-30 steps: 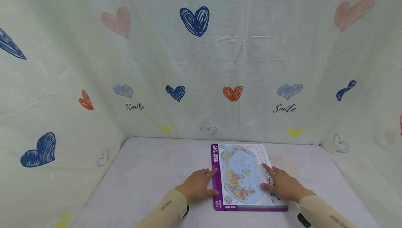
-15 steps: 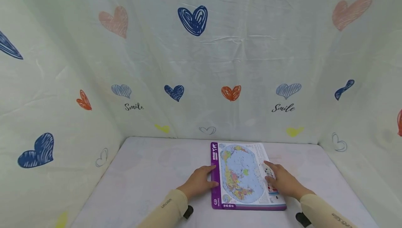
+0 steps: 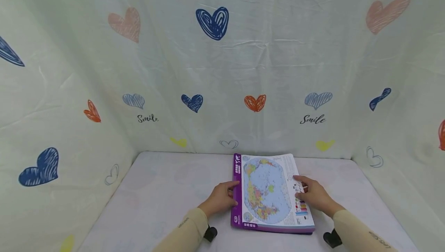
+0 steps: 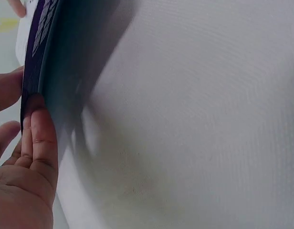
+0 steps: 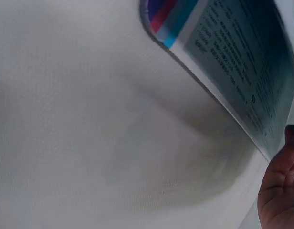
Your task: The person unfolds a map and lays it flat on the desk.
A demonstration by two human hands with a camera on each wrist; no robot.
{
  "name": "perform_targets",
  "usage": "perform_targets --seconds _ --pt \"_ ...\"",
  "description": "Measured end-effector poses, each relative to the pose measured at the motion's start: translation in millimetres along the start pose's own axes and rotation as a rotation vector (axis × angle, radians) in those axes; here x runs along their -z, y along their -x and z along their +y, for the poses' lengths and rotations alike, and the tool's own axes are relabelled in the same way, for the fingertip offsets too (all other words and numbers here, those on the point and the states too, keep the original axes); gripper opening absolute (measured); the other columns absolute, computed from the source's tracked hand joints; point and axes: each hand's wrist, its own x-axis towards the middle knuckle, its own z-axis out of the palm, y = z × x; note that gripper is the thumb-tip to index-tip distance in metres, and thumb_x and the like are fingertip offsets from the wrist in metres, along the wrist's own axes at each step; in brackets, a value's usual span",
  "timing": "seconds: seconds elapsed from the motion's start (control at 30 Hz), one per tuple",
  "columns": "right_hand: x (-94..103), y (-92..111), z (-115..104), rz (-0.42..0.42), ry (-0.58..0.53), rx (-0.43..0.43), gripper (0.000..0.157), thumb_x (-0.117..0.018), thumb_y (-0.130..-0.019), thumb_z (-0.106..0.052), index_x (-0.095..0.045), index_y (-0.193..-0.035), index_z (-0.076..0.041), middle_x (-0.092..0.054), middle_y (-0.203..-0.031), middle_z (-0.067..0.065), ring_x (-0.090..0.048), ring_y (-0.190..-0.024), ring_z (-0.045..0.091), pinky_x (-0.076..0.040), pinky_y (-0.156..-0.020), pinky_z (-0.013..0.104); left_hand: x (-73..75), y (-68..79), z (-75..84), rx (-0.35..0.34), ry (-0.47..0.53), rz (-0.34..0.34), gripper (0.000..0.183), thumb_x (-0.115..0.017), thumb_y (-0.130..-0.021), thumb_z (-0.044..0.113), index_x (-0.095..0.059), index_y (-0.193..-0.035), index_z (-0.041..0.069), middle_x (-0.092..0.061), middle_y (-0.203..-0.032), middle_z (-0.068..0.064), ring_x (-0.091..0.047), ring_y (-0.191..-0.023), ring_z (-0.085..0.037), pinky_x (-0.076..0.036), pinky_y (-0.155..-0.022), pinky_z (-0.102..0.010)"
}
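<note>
A world map (image 3: 267, 194) in flat sheet form, with a purple border along its left and near sides, is held slightly raised above the white table. My left hand (image 3: 219, 198) pinches its left edge; in the left wrist view, fingers (image 4: 44, 143) curl beneath the purple edge. On the opposite side, my right hand (image 3: 314, 196) grips the right edge, thumb and index finger on top and other fingers tucked under. Seen from the right wrist, the underside (image 5: 228, 62) carries printed text and a striped corner, and a shadow falls below it.
The white-covered table (image 3: 167, 190) stretches out on both sides of the map. Behind and beside it hang pale curtains (image 3: 222, 70) printed with hearts and the word Smile. Dark wrist devices (image 3: 210, 234) sit below the cuffs.
Both hands have gone from resting flat on the map's sides to gripping its edges. The map has lifted off the table and shifted slightly left, and more of its right-hand legend shows.
</note>
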Motion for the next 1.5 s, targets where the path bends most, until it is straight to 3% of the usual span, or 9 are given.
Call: perform_targets --seconds 0.33,0.5,0.83,1.5 --pt "4.4 1 1 -0.092 -0.224 -0.009 0.068 -0.078 -0.072 -0.018 -0.050 -0.133 -0.013 -0.052 -0.122 0.012 -0.055 -0.090 0.021 -0.051 -0.074 0.033 7.3 3.4 -1.1 0.026 0.078 -0.020 0.070 -0.073 -0.066 -0.007 -0.048 -0.131 0.001 -0.056 -0.090 -0.007 -0.056 -0.075 -0.016 -0.051 -0.063 -0.027" --pt "6.0 4 0 -0.125 -0.273 0.003 0.067 -0.078 -0.071 -0.018 -0.051 -0.132 -0.013 -0.048 -0.129 0.013 -0.055 -0.093 0.021 -0.050 -0.076 0.033 9.5 6.0 -4.4 0.019 0.120 -0.021 0.067 -0.073 -0.067 -0.007 -0.050 -0.130 0.000 -0.056 -0.089 -0.008 -0.058 -0.074 -0.017 -0.052 -0.062 -0.028" --pt "6.5 5 -3 -0.115 -0.285 0.024 0.067 -0.077 -0.071 -0.014 -0.051 -0.132 -0.012 -0.051 -0.124 0.012 -0.055 -0.087 0.021 -0.050 -0.069 0.031 10.6 7.7 -6.8 0.017 0.165 -0.019 0.062 -0.074 -0.068 -0.006 -0.053 -0.126 -0.002 -0.058 -0.088 -0.011 -0.061 -0.074 -0.018 -0.052 -0.062 -0.030" --pt "12.5 9 -9 -0.099 -0.249 0.043 0.065 -0.076 -0.073 -0.016 -0.050 -0.132 -0.013 -0.046 -0.130 0.014 -0.054 -0.090 0.021 -0.049 -0.072 0.030 16.1 7.2 -11.9 0.001 0.123 0.002 0.061 -0.074 -0.067 -0.007 -0.056 -0.125 0.002 -0.056 -0.086 -0.009 -0.058 -0.070 -0.016 -0.051 -0.059 -0.028"
